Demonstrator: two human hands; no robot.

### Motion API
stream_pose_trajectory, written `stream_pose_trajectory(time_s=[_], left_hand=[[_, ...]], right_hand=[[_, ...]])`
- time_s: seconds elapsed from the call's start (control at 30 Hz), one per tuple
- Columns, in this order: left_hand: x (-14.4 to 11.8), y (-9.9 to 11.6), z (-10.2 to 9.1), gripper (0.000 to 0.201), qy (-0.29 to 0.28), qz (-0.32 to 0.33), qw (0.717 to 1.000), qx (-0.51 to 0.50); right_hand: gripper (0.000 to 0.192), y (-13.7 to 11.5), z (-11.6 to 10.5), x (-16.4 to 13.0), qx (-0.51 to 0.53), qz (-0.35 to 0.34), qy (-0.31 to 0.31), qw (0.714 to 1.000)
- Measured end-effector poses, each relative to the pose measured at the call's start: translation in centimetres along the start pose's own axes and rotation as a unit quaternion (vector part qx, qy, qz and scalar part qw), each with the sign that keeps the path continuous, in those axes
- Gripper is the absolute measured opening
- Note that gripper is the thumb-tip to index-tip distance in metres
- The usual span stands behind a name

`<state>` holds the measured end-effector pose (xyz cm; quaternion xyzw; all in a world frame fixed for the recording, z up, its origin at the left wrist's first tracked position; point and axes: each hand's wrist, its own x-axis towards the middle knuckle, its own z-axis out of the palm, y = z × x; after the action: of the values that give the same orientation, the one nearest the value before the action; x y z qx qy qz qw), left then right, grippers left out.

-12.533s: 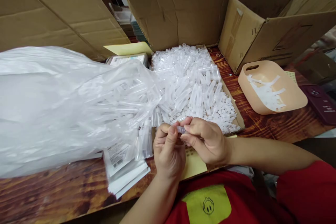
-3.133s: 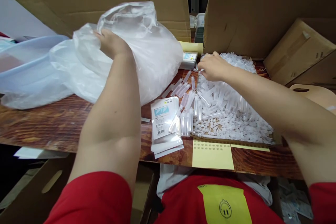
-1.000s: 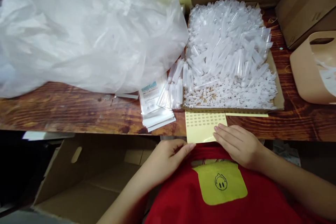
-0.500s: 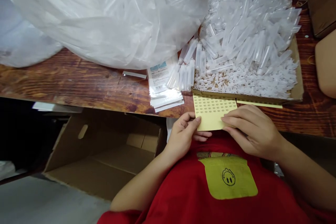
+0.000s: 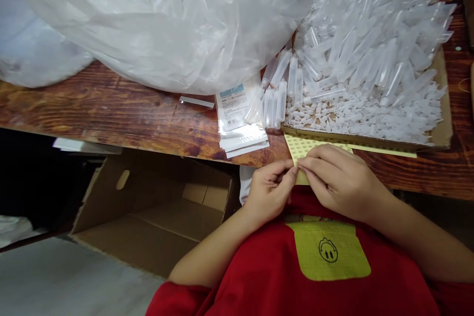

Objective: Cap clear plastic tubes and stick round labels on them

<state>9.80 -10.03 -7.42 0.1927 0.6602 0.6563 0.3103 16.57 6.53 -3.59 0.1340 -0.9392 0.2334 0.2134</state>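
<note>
A yellow sheet of small printed stickers (image 5: 300, 146) extends over the table's front edge, its far end against the cardboard tray. My left hand (image 5: 272, 190) is closed, thumb and forefinger pinching the sheet's left edge. My right hand (image 5: 338, 182) lies over the sheet and covers much of it. Its thumb and fingertips are pressed together beside my left fingertips. Whatever is between them is too small to make out. Right behind my hands, the shallow cardboard tray (image 5: 442, 94) holds a heap of clear plastic tubes (image 5: 370, 44) and many small white plastic tips (image 5: 355, 121).
A large translucent plastic bag (image 5: 166, 24) covers the back left of the wooden table (image 5: 111, 108). Printed packets (image 5: 233, 108) and several loose tubes (image 5: 274, 103) lie left of the tray. Below the table edge stands an open cardboard box (image 5: 148, 227).
My right hand has moved left across the sheet, so its fingertips now meet my left fingertips. The view has shifted slightly, and more of the sheet is covered.
</note>
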Motion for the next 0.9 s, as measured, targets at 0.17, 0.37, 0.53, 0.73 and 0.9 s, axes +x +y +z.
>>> stream_pose_trajectory(time_s=[0.17, 0.37, 0.53, 0.73, 0.9], left_hand=[[0.4, 0.3, -0.3, 0.025, 0.004, 0.118, 0.981, 0.155], [0.6, 0.3, -0.3, 0.024, -0.006, 0.167, 0.965, 0.202], [0.5, 0.0, -0.2, 0.022, -0.001, 0.119, 0.985, 0.126], [0.2, 0.5, -0.1, 0.028, -0.002, -0.023, 0.995, -0.095], [0.5, 0.8, 0.2, 0.031, 0.041, -0.075, 0.983, -0.16]], right_hand=[[0.02, -0.3, -0.3, 0.3, -0.042, -0.027, -0.021, 0.999], [0.017, -0.5, -0.4, 0.7, -0.083, -0.051, -0.05, 0.994], [0.016, 0.6, -1.1, 1.2, -0.026, -0.043, -0.061, 0.997], [0.027, 2.0, -2.6, 0.2, -0.011, -0.043, -0.087, 0.995], [0.024, 1.4, -1.9, -1.2, -0.093, -0.083, -0.054, 0.991]])
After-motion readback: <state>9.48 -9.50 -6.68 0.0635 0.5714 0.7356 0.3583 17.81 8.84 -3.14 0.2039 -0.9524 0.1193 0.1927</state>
